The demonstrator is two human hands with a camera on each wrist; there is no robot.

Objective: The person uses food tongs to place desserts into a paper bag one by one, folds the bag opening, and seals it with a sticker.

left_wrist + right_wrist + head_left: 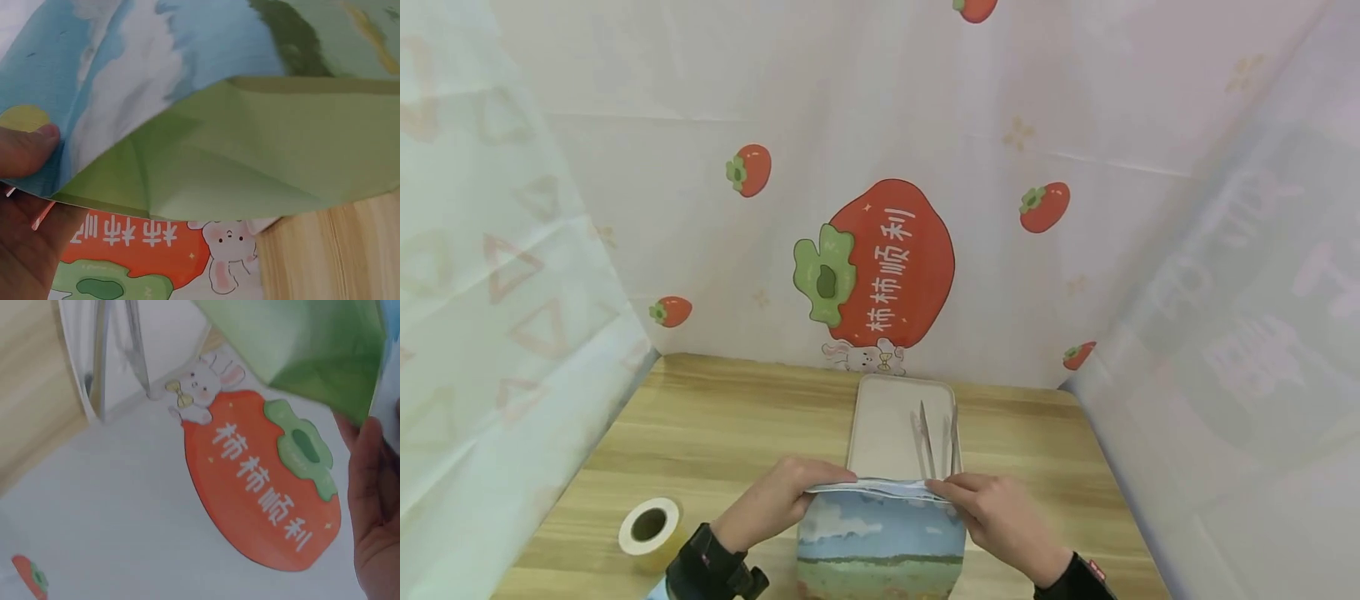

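Observation:
A bag (880,542), apparently paper, printed with blue sky, white clouds and a green field, stands in front of me. My left hand (782,492) pinches the left end of its top edge, and my right hand (1000,517) grips the right end. Layers of pale paper show along that top edge between the hands. In the left wrist view, the left thumb (25,150) presses on the bag beside a yellow round patch, and a plain green side panel (237,144) bulges below. The right wrist view shows the green panel's corner (350,394) at the right fingers.
Behind the bag lies an off-white tray (883,425) bearing slender pointed metal tools (926,433). A tape roll (662,529) stands on the wooden table (737,417) at the left. Printed cloth walls (760,275) enclose the table's back and sides.

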